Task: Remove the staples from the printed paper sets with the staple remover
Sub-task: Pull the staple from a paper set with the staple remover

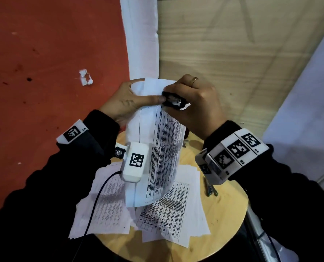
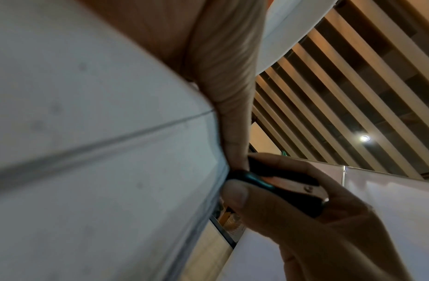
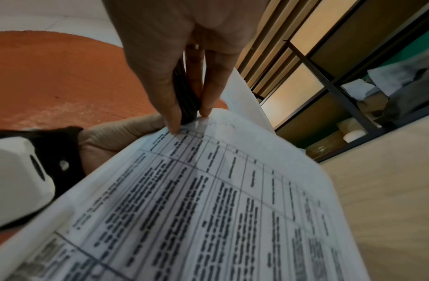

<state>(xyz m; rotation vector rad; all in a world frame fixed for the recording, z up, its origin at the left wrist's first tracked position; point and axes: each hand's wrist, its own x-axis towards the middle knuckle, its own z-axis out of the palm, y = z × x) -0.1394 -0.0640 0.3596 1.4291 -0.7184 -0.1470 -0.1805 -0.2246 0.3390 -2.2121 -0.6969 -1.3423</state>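
My left hand (image 1: 131, 99) holds a printed paper set (image 1: 157, 148) up above the round stool, thumb lying across its top edge and fingers curled behind it. My right hand (image 1: 193, 106) grips a black staple remover (image 1: 173, 100) and presses its jaws against the set's top corner, right beside my left thumb tip. In the left wrist view the staple remover (image 2: 287, 188) shows its metal rivet between my right thumb and fingers. In the right wrist view the staple remover (image 3: 185, 95) sits between my thumb and fingers, touching the paper set (image 3: 208, 199). The staple itself is hidden.
More printed sheets (image 1: 157, 214) lie spread on the round wooden stool (image 1: 227, 214). A small metal tool (image 1: 210, 188) lies at the stool's right side. A torn paper scrap (image 1: 85, 77) lies on the red floor. A white pillar (image 1: 140, 35) stands behind.
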